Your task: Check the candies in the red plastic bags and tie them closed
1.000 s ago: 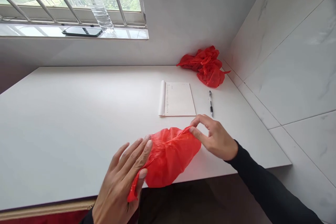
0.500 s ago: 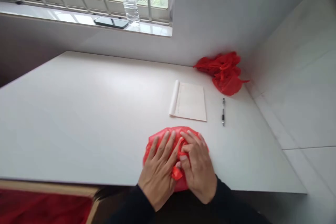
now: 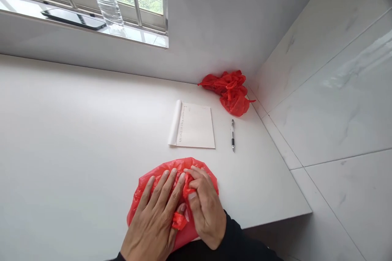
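Note:
Under both my hands, at the table's front edge, lies a red plastic bag (image 3: pixel 171 164), bunched into a flattened round bundle; its contents are hidden. My left hand (image 3: pixel 156 208) presses flat on the bag's left part, fingers stretched and spread, with a twisted red tuft by its thumb. On the right side, my right hand (image 3: pixel 206 204) has its fingers curled and pinches a gathered end of the bag between thumb and forefinger. Just beyond the bag lies a notepad (image 3: pixel 197 126), its cover rolled back on the left. A pen (image 3: pixel 232 135) rests to the notepad's right.
Another crumpled red plastic bag (image 3: pixel 234 94) sits in the table's back right corner, against the wall. A phone (image 3: pixel 73 18) and a clear bottle (image 3: pixel 109 10) are on the windowsill behind bars. Tiled wall (image 3: pixel 343 118) borders the white table (image 3: pixel 76 130) on the right.
My view has turned right and come closer, so everything on the table appears farther left. My hands keep nearly the same hold on the bag.

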A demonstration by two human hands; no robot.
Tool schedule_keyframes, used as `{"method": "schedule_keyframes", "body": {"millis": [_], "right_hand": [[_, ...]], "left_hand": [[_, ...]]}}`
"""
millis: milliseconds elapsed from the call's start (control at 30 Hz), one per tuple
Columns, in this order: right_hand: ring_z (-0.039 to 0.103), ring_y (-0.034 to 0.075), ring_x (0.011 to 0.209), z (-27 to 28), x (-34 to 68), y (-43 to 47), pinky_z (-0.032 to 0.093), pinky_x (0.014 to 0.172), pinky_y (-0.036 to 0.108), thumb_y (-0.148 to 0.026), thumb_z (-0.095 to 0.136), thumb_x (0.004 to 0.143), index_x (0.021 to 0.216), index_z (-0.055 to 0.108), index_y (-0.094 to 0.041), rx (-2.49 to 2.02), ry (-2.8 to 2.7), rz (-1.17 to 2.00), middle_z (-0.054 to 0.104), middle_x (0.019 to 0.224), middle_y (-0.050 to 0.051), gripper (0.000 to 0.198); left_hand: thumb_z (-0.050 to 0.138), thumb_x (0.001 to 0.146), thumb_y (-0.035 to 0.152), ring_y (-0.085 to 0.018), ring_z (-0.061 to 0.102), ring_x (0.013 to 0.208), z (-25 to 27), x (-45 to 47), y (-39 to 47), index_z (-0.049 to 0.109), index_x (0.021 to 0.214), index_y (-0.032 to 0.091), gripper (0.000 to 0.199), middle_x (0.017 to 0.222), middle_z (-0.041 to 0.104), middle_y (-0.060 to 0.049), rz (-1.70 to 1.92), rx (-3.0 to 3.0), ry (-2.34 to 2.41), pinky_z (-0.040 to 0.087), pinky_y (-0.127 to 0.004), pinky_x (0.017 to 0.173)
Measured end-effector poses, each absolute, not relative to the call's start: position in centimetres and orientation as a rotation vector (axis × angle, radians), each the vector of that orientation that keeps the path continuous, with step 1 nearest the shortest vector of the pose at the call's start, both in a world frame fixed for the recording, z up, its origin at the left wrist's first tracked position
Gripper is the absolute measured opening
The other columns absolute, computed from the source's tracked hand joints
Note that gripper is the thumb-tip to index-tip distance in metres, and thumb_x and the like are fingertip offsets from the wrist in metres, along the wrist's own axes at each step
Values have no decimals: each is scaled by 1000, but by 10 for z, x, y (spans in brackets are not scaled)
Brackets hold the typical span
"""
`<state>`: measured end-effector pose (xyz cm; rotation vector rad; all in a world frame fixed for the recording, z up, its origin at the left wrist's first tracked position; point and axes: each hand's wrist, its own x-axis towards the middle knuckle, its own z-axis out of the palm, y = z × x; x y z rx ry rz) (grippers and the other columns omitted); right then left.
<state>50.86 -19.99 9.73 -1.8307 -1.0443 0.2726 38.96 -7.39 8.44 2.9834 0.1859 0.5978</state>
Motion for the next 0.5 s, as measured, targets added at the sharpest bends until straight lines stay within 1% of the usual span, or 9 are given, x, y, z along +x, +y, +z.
{"method": "schedule_keyframes", "body": {"millis": [67,133,200,233,267,333,400,467,500], "right_hand": [[50,23,134,95,512,-210,39,114,51,-27,37,102,115,50,-25,-1755,-842,341,57,139,9,18],[55,25,129,92,517,-222,42,109,54,-35,38,103,112,48,-25,-1678,-575,316,55,137,12,17],[57,26,126,87,524,-229,40,110,55,-40,43,100,107,48,-24,-1598,-374,223,58,126,10,18],[58,26,126,83,527,-230,36,113,57,-40,46,97,104,48,-24,-1549,-311,195,59,118,9,17],[60,27,122,80,529,-230,36,112,58,-39,49,94,100,48,-24,-1532,-267,178,60,109,8,16],[65,30,116,78,528,-228,40,108,60,-37,54,88,95,50,-25,-1561,-254,160,59,99,7,14],[67,33,111,82,523,-225,43,105,62,-36,56,86,92,54,-26,-1612,-289,133,61,96,9,12],[68,35,108,89,514,-224,44,103,64,-38,58,85,91,58,-28,-1646,-320,86,64,96,11,12],[68,36,106,93,510,-223,44,103,64,-38,60,85,91,61,-28,-1657,-328,65,65,95,11,12]], "left_hand": [[47,88,14,-28,42,142,94,390,-79,50,140,16,53,148,54,-11,497,2851,218,20,-46,123],[41,90,8,-26,52,130,109,386,-82,58,124,17,39,127,66,-10,451,2619,368,30,-46,119],[40,91,10,-26,58,118,128,376,-76,58,114,16,29,115,67,-12,435,2408,372,43,-46,108],[40,94,13,-25,61,110,139,368,-71,58,114,16,27,112,67,-12,457,2300,428,48,-43,100],[40,97,17,-23,62,103,150,358,-63,58,114,16,24,109,67,-11,492,2189,525,51,-40,94],[41,101,25,-19,63,97,174,331,-48,58,116,18,23,107,67,-8,572,1990,698,53,-35,87],[44,101,26,-18,63,94,198,298,-33,61,109,22,20,103,67,-4,738,1841,841,53,-32,84],[45,98,21,-15,62,89,216,260,-22,62,96,22,17,102,66,0,926,1753,953,52,-29,79],[42,97,16,-13,60,87,222,240,-16,61,92,22,20,102,65,2,986,1731,997,51,-27,76]]}}
